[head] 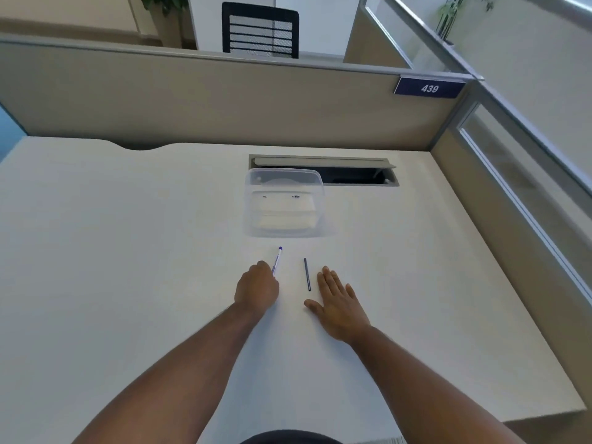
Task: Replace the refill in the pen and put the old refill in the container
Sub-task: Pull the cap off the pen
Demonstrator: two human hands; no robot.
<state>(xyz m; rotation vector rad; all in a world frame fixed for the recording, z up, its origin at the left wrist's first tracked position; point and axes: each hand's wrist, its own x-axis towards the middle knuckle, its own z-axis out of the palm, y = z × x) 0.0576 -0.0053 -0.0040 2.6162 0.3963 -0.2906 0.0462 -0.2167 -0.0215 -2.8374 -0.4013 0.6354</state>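
Note:
A white pen (277, 260) with a blue end lies on the white desk (128, 251), pointing away from me. My left hand (257, 287) is curled over the pen's near end, its fingertips touching the barrel. A thin dark refill (307, 274) lies loose on the desk just to the right of the pen. My right hand (339, 301) rests flat on the desk, fingers spread, beside the refill and not touching it. A clear plastic container (283, 203) stands open just beyond the pen.
Behind the container is an open cable slot (358, 176) in the desk. A beige partition (224, 100) with a blue "439" sign (429, 88) closes off the back. The desk's right edge runs along a glass-topped divider (512, 193).

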